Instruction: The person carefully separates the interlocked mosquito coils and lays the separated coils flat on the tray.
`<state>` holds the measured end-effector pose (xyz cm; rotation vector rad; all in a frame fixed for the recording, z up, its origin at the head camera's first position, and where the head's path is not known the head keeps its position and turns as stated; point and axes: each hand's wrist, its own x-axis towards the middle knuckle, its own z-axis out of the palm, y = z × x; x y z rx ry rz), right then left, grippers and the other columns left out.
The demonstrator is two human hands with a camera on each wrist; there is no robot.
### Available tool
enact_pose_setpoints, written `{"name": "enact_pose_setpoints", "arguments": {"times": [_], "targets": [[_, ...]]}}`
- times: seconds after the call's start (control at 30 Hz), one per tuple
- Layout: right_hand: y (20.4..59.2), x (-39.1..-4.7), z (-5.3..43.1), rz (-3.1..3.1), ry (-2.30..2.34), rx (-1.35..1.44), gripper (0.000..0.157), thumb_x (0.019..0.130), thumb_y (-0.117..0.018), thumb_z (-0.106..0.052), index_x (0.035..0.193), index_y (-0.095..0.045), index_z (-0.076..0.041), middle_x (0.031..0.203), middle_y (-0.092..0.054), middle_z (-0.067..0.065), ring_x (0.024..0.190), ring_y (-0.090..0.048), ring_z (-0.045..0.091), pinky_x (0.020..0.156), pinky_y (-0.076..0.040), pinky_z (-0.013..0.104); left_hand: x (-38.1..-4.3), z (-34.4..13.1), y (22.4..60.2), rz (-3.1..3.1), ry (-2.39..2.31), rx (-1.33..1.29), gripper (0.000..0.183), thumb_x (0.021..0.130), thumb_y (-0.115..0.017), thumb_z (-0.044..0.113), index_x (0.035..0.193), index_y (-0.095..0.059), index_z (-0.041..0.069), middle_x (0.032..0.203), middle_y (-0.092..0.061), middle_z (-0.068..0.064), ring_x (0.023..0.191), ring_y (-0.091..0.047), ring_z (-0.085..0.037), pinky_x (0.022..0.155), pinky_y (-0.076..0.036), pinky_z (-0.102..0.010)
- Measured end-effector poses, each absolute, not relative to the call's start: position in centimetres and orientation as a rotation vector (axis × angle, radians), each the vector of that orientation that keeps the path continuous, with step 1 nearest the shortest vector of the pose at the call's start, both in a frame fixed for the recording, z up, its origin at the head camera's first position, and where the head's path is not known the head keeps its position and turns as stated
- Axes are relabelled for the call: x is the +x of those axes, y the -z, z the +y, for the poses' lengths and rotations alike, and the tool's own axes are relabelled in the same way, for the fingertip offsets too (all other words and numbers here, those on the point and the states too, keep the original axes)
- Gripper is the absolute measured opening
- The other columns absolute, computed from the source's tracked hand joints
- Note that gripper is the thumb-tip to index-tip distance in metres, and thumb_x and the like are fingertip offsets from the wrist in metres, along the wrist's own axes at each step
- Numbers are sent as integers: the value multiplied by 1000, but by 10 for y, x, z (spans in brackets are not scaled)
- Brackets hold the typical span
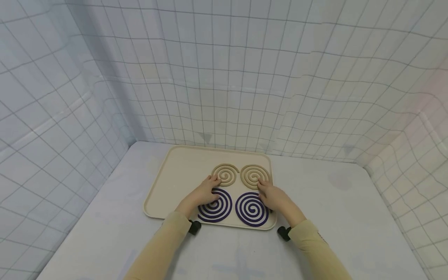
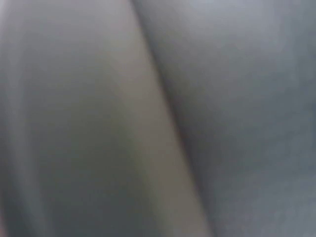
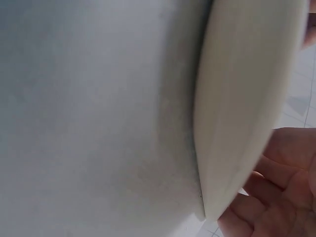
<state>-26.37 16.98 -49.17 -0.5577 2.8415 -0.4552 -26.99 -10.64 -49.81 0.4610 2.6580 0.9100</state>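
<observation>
Four flat spiral coils lie on a cream tray. The left tan coil and right tan coil are at the back. In front are the left dark blue coil and right dark blue coil. My left hand has its fingertips at the left tan coil's near edge, thumb over the blue one. My right hand reaches the right tan coil's near edge, its thumb by the right blue coil. The right wrist view shows loosely bent fingers beyond the tray's rim.
A pale table carries the tray. Grid-patterned white sheets rise behind and at both sides. Black wrist devices sit below the sleeves. The left wrist view is too blurred to show the hand.
</observation>
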Motion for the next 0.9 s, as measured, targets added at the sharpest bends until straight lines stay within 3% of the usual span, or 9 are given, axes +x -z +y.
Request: {"name": "enact_pose_setpoints", "arguments": {"times": [0.33,0.67,0.9], "targets": [[493,-263,172,2853,495,-523,52,99,-54,-14,144,-41,7,157,-30,22,143,-31,42,116,-29,54,-266,-103,499,2642,-931,466,63,90,-64,7,147,-39,-4,160,-22,-24,150,-10,-44,120,-15,-58],[490,-252,179,2840,598,-544,79,84,-78,-26,146,-40,4,160,-26,19,145,-29,41,115,-29,56,-267,-103,498,2646,-907,467,67,90,-66,8,150,-36,-1,162,-19,-21,150,-7,-43,120,-14,-59],[491,-250,178,2781,639,-486,83,81,-81,-25,147,-40,3,160,-25,19,147,-23,40,118,-23,56,-267,-104,502,2650,-910,491,70,88,-68,7,149,-36,-2,161,-19,-23,150,-7,-44,119,-15,-60]]}}
